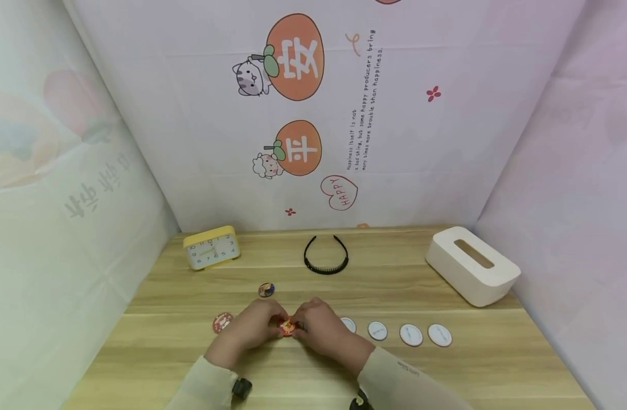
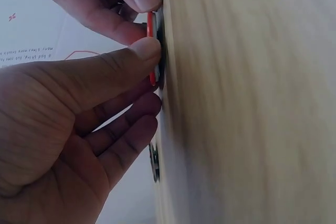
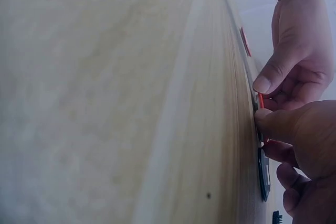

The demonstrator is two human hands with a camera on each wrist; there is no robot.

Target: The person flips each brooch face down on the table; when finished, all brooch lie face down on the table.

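We noted both hands working at one red badge (image 1: pixel 287 326), held low over the wooden table (image 1: pixel 272 376) near its front middle, printed face up; we could not tell whether it touched the wood. The left hand (image 1: pixel 254 326) pinched one side of its rim between thumb and fingers, the other fingers loosely bent; the right hand (image 1: pixel 320 328) pinched the opposite side. Beside the left hand we logged a pink-red badge (image 1: pixel 222 323), with a dark picture badge (image 1: pixel 266 290) farther back. Right of the right hand, four white-backed badges (image 1: pixel 411 335) lay in a row, the nearest partly hidden. Behind, we recorded a yellow clock (image 1: pixel 212 249), a black headband (image 1: pixel 326 269) and a white tissue box (image 1: pixel 459 273).
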